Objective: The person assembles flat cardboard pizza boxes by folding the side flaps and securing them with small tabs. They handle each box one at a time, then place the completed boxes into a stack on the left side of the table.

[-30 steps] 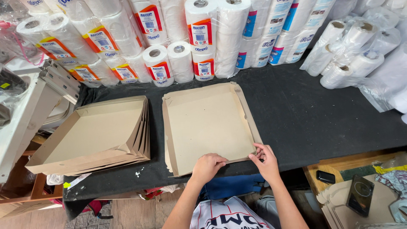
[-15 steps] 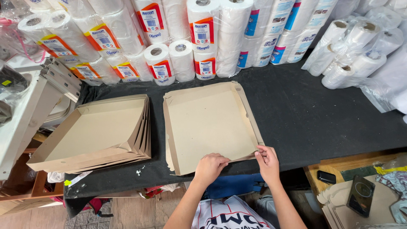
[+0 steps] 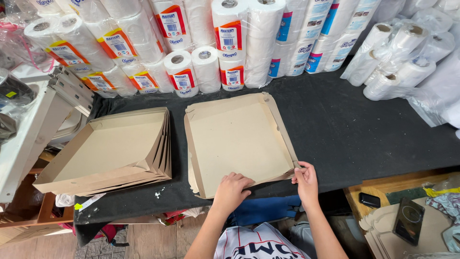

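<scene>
Leftmost, a white metal stand (image 3: 28,129) beside the desk (image 3: 364,129), which has a black cover. On the desk's left part, a stack of folded brown cardboard trays (image 3: 110,151), nested, open side up. Just right of the stack, apart from it, a single flat cardboard tray (image 3: 237,139) lies with its side flaps partly raised. Left hand (image 3: 232,187) rests on the tray's near edge, fingers (image 3: 242,178) curled down and pressing the near flap; not wrapped around it. Right hand (image 3: 305,177) at the tray's near right corner, fingers (image 3: 298,169) pinched on the corner flap. Behind the tray, wrapped paper rolls (image 3: 225,43) stand along the back of the desk. Far right, near corner: a dark phone (image 3: 408,220) on pale cardboard cutouts.
</scene>
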